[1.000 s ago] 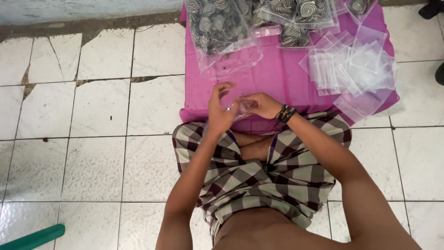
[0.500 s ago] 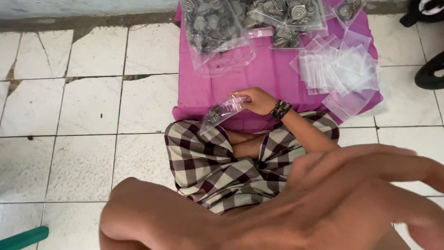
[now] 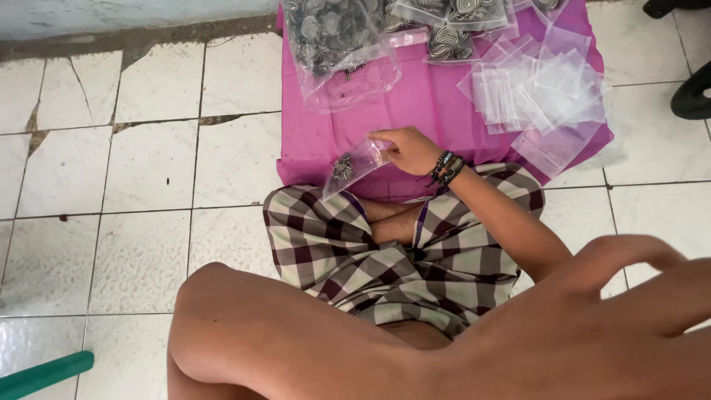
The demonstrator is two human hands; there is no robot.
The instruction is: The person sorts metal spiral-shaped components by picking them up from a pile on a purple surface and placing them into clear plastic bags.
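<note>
right hand (image 3: 411,150): pinching one small clear bag (image 3: 354,164) | left hand (image 3: 622,311): spread, empty

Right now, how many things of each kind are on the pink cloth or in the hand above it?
Large bag of metal pieces: 1
Smaller filled bags, cut by the edge: at least 3
Pile of empty clear bags: 1
Small bag held by the right hand: 1
Total: at least 6
</note>
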